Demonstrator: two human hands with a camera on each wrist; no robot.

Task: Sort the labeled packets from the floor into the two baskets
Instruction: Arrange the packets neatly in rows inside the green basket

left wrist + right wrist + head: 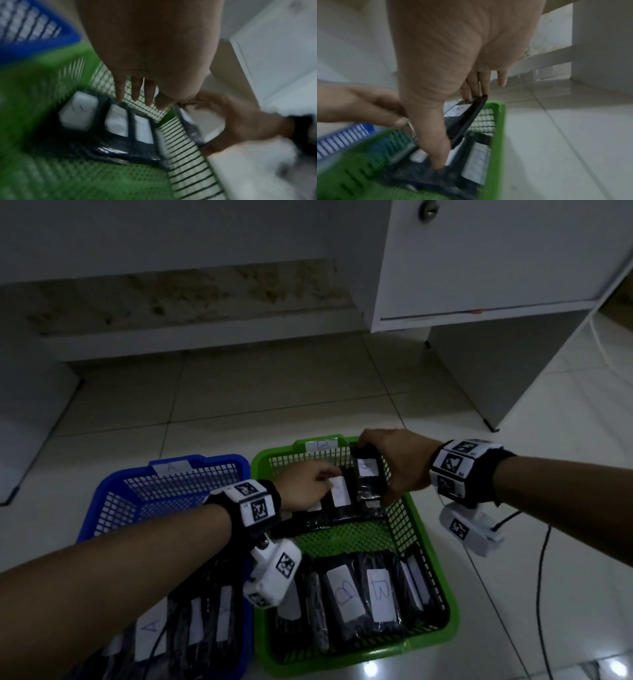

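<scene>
Nearest to the person, the blue basket [164, 494], marked A, holds black packets with A labels [150, 635] at its near end. Beside it, the green basket [442, 604], marked B, has a near row of B packets [359, 594] standing side by side.

Farther in the green basket, a second row is started against the far wall. The left hand [305, 486] reaches into this row with its fingers loosely bent on a packet's white label [340, 491]; I cannot tell if it really pinches anything. The right hand [394, 463] holds one B packet [368, 477] by its two ends, thumb low and fingers on the top edge, tilted against the right wall.

Beyond the baskets, the tiled floor [274, 398] shows no packet. I judge the sorting is almost finished: only this last packet is to be set down.
</scene>
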